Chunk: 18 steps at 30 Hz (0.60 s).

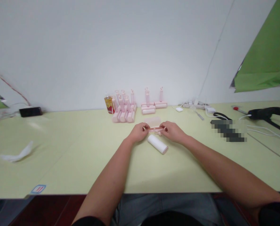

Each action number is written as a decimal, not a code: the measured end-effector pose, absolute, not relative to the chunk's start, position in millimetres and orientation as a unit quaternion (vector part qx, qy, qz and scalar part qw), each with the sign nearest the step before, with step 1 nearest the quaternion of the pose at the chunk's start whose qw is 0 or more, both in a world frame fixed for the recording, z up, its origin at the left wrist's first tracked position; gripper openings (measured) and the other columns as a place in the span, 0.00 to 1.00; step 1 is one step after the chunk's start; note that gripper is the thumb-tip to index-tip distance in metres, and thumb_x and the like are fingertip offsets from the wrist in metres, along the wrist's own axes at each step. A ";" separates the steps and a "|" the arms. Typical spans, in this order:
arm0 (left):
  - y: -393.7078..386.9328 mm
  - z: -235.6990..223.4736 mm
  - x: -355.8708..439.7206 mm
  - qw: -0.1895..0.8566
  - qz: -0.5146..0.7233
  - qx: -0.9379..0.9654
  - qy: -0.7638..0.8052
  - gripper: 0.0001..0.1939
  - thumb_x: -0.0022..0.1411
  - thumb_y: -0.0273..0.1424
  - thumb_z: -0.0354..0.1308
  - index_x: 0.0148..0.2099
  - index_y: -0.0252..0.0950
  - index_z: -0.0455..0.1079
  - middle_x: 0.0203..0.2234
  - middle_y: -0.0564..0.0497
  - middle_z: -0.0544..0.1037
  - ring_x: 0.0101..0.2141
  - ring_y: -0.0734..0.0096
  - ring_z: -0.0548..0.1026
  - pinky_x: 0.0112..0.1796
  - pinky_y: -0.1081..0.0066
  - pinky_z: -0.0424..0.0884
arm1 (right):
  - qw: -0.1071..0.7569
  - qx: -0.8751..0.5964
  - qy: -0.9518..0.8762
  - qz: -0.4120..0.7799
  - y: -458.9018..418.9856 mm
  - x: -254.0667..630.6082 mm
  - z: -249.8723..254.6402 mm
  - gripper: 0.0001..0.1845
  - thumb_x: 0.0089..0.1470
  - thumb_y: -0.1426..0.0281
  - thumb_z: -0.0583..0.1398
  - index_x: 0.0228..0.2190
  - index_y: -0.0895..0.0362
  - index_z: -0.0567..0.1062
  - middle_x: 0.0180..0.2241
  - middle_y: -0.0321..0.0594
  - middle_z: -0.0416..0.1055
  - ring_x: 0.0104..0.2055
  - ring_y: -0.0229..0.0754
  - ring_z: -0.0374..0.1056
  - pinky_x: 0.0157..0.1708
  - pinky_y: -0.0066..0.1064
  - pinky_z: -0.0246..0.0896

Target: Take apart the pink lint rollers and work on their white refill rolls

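My left hand point(140, 131) and my right hand point(174, 131) are close together at mid-table, fingers pinched on opposite ends of a slim pink lint roller handle point(154, 129). Its finer details are too small to make out. Just in front of it a white paper roll point(157, 144) lies slanted on the table, apart from both hands. Behind the handle is a pale pink translucent cover point(152, 121). Small pale pink pieces point(158, 133) sit by my right fingertips, partly hidden.
Several pink lint rollers point(123, 116) stand grouped at the back, others point(148, 111) to their right. A yellow-red container point(109, 104) is beside them. A black phone point(30, 111) and crumpled white film point(18, 153) are left; cables point(263, 128) and a black strap point(269, 114) right.
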<state>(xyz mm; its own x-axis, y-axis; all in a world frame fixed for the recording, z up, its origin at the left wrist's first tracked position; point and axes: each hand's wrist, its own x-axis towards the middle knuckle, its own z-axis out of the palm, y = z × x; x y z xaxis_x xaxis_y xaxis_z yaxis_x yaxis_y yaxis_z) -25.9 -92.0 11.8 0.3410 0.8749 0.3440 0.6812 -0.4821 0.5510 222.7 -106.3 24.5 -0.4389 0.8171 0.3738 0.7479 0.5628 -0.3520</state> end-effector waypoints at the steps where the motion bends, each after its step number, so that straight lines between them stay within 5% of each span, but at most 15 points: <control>1: -91.8 11.4 -25.7 0.157 0.311 0.802 0.485 0.10 0.54 0.25 0.56 0.39 0.35 0.76 0.34 0.50 0.79 0.32 0.70 0.72 0.34 0.71 0.67 | 0.271 -0.478 -0.834 0.055 -102.1 229.5 25.0 0.11 0.59 0.68 0.58 0.42 0.58 0.76 0.39 0.43 0.75 0.36 0.40 0.68 0.39 0.29 0.58; 7: -91.6 10.0 -23.3 0.149 0.314 0.802 0.486 0.08 0.57 0.29 0.58 0.39 0.36 0.76 0.35 0.49 0.79 0.32 0.69 0.72 0.35 0.70 0.67 | 0.217 -0.661 -0.716 0.056 -72.9 282.8 13.9 0.22 0.54 0.60 0.62 0.48 0.60 0.75 0.43 0.51 0.76 0.41 0.49 0.71 0.38 0.34 0.60; 11: -92.6 11.8 -23.3 0.161 0.330 0.795 0.482 0.08 0.58 0.31 0.58 0.39 0.36 0.77 0.35 0.50 0.80 0.33 0.69 0.73 0.36 0.69 0.67 | 0.213 -0.663 -0.711 0.099 -68.7 289.9 7.0 0.20 0.50 0.65 0.64 0.45 0.58 0.77 0.38 0.47 0.78 0.38 0.46 0.72 0.36 0.32 0.59; 15: -95.1 18.8 -20.2 0.183 0.392 0.765 0.477 0.13 0.62 0.37 0.57 0.44 0.35 0.76 0.37 0.49 0.80 0.32 0.70 0.72 0.36 0.69 0.68 | 0.347 -0.590 -0.721 0.108 -80.0 267.5 20.5 0.21 0.56 0.61 0.61 0.50 0.55 0.72 0.41 0.41 0.78 0.34 0.41 0.71 0.37 0.31 0.62; 18: -98.4 25.3 -12.9 0.235 0.442 0.744 0.443 0.21 0.63 0.43 0.58 0.51 0.34 0.74 0.37 0.48 0.79 0.29 0.73 0.71 0.33 0.71 0.67 | 0.448 -0.465 -0.743 0.174 -96.5 233.7 33.8 0.17 0.56 0.60 0.62 0.44 0.55 0.72 0.41 0.40 0.77 0.32 0.38 0.70 0.34 0.30 0.63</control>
<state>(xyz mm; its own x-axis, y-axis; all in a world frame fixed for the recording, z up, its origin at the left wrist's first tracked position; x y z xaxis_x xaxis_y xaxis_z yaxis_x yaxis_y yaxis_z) -12.9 -98.4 25.3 0.2170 0.8666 0.4493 0.4505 -0.4972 0.7415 233.7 -96.5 33.8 -0.1662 0.8472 0.5046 0.5343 0.5075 -0.6760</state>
